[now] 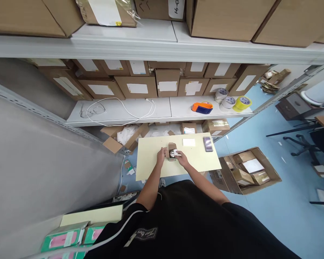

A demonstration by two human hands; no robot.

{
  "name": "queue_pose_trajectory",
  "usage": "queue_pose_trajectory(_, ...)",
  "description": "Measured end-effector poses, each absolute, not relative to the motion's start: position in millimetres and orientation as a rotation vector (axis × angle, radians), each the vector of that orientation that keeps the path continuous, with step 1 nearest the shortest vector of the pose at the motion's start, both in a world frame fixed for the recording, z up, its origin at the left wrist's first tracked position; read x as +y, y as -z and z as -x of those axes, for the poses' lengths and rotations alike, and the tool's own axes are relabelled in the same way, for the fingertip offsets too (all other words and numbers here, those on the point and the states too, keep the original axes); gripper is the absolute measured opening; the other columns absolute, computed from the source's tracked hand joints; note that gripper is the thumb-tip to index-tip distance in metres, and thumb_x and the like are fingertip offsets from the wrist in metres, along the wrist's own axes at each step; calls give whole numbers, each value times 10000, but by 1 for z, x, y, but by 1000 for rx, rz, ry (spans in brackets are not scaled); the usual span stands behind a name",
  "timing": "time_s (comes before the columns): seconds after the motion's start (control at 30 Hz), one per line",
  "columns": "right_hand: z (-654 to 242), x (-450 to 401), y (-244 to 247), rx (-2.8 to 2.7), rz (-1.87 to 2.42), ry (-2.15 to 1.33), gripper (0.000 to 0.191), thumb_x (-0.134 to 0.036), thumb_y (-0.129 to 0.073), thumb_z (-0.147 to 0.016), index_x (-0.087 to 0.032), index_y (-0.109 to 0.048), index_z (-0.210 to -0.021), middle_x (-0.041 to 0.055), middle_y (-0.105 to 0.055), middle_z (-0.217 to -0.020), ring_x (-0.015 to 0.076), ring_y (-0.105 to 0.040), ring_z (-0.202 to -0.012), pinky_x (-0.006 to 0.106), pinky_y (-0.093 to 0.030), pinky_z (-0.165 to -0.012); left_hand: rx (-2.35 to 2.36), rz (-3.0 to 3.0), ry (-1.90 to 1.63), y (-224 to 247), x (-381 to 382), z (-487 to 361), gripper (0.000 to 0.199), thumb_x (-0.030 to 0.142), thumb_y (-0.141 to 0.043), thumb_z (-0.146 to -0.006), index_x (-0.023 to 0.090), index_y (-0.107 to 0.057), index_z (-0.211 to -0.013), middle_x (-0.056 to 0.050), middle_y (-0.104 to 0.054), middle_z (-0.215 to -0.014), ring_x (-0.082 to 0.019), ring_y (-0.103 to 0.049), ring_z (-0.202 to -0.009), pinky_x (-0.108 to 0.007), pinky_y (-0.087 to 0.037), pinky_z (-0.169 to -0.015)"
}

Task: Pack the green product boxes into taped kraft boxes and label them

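A small open cardboard box stands on the pale yellow table, with a dark and silvery round item in its opening. At the box's left side, my left hand has its fingers on a brown flap. My right hand pinches a small white piece at the box's right edge, over the round item. Behind the right hand lies a white card. Purple packets lie near the table's right end.
A shelf behind the table holds cartons, a white cable, glasses, tape rolls and an orange-and-blue tape dispenser. An open carton sits behind-left. A large carton with boxes stands right on the floor.
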State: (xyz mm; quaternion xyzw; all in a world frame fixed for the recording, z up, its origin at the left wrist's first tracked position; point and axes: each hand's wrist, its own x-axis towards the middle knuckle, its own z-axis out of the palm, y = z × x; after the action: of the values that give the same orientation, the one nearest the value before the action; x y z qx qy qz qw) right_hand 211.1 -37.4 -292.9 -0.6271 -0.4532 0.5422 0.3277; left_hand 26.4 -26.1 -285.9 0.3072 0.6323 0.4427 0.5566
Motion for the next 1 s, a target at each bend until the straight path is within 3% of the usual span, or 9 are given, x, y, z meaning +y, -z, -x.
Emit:
queue_pose_trajectory(0.1,-214,-39,304,-1209,1604,-1449,393,-315,-698,-701,-282,-712,-1093,29,-746,-1218,242,-708,-974,420,-551,-957,1470,-676,-1052,291,-27,-24,646,730,-639,-828,132,-797,-1015,-160,-788,-1025,-284,-735,-968,-394,-587,-838)
queue_pose_trajectory(0.2,-218,-36,310,-1171,1608,-1445,396,-276,-691,-686,-281,-727,-1081,27,-760,-1205,248,-717,-1018,437,-550,-996,1417,-685,-1066,295,-30,-21,620,576,-829,-736,157,-758,-1188,-122,-788,-1038,-236,-739,-899,-362,-594,-815)
queue_pose_trajectory(0.33,-219,-30,308,-1123,1599,-1458,327,-263,-711,-686,-263,-748,-1011,30,-784,-1136,267,-706,-1134,445,-524,-1055,1332,-646,-1060,303,-34,-25,649,541,-728,-875,151,-634,-1386,-100,-773,-990,-176,-736,-718,-341,-603,-763)
queue_pose_trajectory(0.43,-218,-29,301,-1108,1575,-1507,294,-254,-741,-687,-254,-763,-981,46,-791,-1146,279,-690,-1192,439,-506,-1075,1497,-743,-934,309,-30,-32,729,409,-778,-838,151,-548,-1480,-29,-737,-850,-170,-710,-631,-328,-595,-723)
queue_pose_trajectory(0.5,-217,-29,295,-1087,1567,-1542,299,-247,-757,-680,-256,-766,-978,50,-790,-1156,283,-680,-1211,436,-497,-1080,1628,-862,-848,311,-23,-35,758,292,-808,-779,148,-553,-1479,-17,-728,-834,-193,-724,-705,-341,-593,-785)
queue_pose_trajectory(0.6,-220,-30,286,-1070,1558,-1601,337,-264,-777,-678,-270,-769,-1015,41,-791,-1145,283,-671,-1201,435,-496,-1059,1649,-1016,-815,308,-11,-36,638,181,-783,-731,162,-655,-1356,-89,-753,-1093,-235,-735,-938,-377,-574,-932)
queue_pose_trajectory(0.7,-227,-33,276,-1033,1616,-1710,414,-337,-778,-713,-302,-766,-1125,37,-781,-1158,272,-672,-1142,434,-506,-998,1583,-1073,-854,303,-7,-30,565,138,-763,-711,200,-696,-1269,-112,-670,-1372,-258,-695,-1129,-403,-549,-1022)
queue_pose_trajectory(0.83,-234,-41,267,-843,1646,-1793,401,-496,-657,-823,-311,-746,-1168,62,-717,-1317,253,-664,-1169,401,-499,-955,1414,-1188,-831,301,-19,-20,429,138,-802,-678,214,-752,-1097,-118,-605,-1456,-318,-566,-1365,-460,-511,-1100)
queue_pose_trajectory(1.0,-230,-52,267,-791,1605,-1704,373,-525,-752,-759,-281,-744,-1041,67,-730,-1260,262,-635,-1184,375,-478,-937,1322,-1236,-822,310,-38,-18,475,194,-847,-676,210,-735,-1137,-137,-590,-1457,-319,-591,-1330,-478,-519,-1094)
